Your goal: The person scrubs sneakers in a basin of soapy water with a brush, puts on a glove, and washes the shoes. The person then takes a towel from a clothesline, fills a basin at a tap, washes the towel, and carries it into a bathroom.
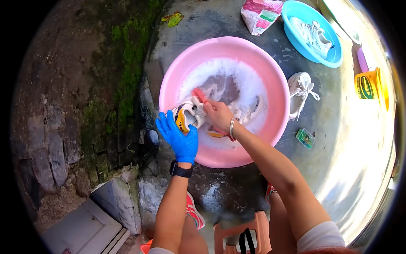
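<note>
A large pink basin (276, 101) holds white suds and water. My left hand (179, 139), in a blue glove, grips the heel end of a white shoe (183, 120) with a yellow patch at the basin's left side. In my bare right hand (218, 115) is a red brush (198, 95), its head against the front of that shoe. A second white shoe (255, 109) lies partly under the foam to the right, below and beside my right hand. The brush's bristles are mostly hidden.
Right of the basin are a white laced shoe (299, 94) and a small green box (305, 138). A blue basin (292, 40) with white shoes, a pink-and-white bag (261, 16) and a yellow container (371, 86) stand farther off. A pink stool (262, 233) is below.
</note>
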Tool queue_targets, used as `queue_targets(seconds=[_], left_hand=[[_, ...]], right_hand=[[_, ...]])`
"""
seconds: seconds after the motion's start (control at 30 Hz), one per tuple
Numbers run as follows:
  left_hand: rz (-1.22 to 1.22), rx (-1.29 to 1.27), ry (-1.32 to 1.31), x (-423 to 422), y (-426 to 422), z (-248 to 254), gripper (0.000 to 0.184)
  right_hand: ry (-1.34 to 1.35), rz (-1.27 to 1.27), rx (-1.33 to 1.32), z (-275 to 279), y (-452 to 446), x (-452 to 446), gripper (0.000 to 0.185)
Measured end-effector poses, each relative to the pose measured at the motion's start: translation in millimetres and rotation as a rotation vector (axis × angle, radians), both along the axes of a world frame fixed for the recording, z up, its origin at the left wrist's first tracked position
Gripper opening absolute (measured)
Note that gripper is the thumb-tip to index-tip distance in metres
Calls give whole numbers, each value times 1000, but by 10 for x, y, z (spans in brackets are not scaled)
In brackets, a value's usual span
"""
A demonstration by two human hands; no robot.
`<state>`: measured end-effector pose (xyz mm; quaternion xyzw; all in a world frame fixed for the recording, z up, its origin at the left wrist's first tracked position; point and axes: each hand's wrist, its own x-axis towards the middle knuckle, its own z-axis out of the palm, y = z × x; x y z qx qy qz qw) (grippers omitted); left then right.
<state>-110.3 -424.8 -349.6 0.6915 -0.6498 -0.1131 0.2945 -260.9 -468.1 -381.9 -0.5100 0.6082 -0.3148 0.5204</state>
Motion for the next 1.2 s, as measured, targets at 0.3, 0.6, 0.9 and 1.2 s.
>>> queue_targets(seconds=[0.3, 0.6, 0.9, 1.2], left_hand=[[-239, 84, -112, -55, 120, 285, 66], [-315, 13, 67, -6, 600, 46, 75], [-72, 115, 444, 43, 504, 28, 97], [-322, 56, 149, 172, 393, 121, 81]], right_hand=[[876, 340, 112, -145, -336, -241, 30], [276, 187, -56, 645, 448, -129, 39], [249, 285, -47, 654, 254, -40, 41], [326, 78, 277, -416, -279, -640, 48]])
